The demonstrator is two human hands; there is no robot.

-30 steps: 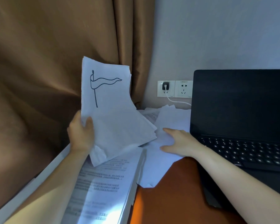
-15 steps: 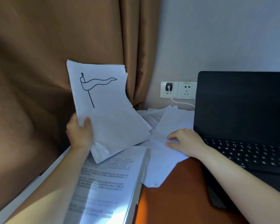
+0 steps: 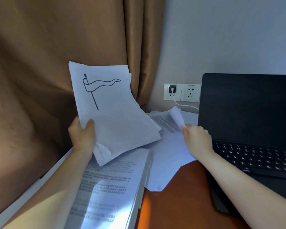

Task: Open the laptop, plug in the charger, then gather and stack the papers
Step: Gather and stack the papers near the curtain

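With left hand point(image 3: 82, 136), grips a raised sheaf of papers point(image 3: 117, 124), thumb on top, over the left edge of the tabletop point(image 3: 180, 204). With right hand point(image 3: 196, 138), pinches a curling sheet point(image 3: 177, 116) from the loose papers point(image 3: 168, 146) at the rear, beside the open laptop point(image 3: 248, 109).

white papers point(image 3: 122, 126), black laptop point(image 3: 248, 109), brown curtain point(image 3: 56, 47)

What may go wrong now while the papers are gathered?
The left hand grips the stack at one edge and its sheets fan out, so some may slip. The right hand pinches one curled sheet; a quick pull may crease it. The white cable runs behind the loose papers and might snag.
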